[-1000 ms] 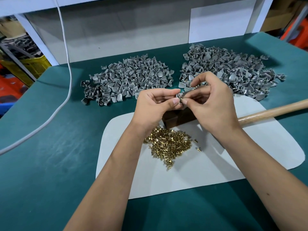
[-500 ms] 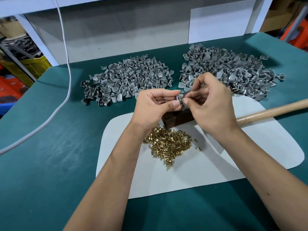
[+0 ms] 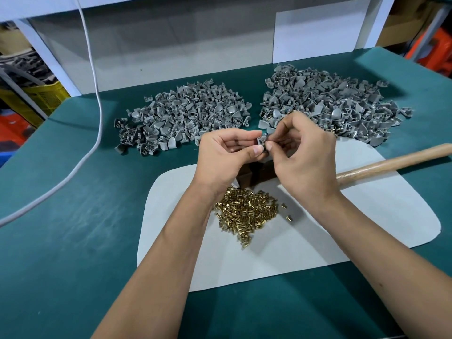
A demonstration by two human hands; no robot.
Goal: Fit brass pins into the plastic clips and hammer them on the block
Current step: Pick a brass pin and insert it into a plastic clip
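A white cable (image 3: 96,113) hangs down and curves off across the green counter (image 3: 61,241) on my far left. Past it lies the left heap of grey plastic clips (image 3: 181,116). My left hand (image 3: 221,157) is raised over the front of that heap, thumb and forefinger clamped on one grey clip (image 3: 261,141). My right hand (image 3: 302,157) meets it from the other side, its fingers (image 3: 269,146) pinched together at the same clip; they pinch it, or something tiny at it, and I cannot make out a pin between them. Under both hands the dark block (image 3: 254,174) shows, standing on the white mat (image 3: 281,263). Just in front of the block, on the mat between my forearms, lies the pile of brass pins (image 3: 245,211), with two strays just to its right. Behind my right hand sits the second heap of clips (image 3: 325,104), some showing brass. The wooden hammer handle (image 3: 396,162) runs from behind my right wrist off to the right edge; its head is hidden
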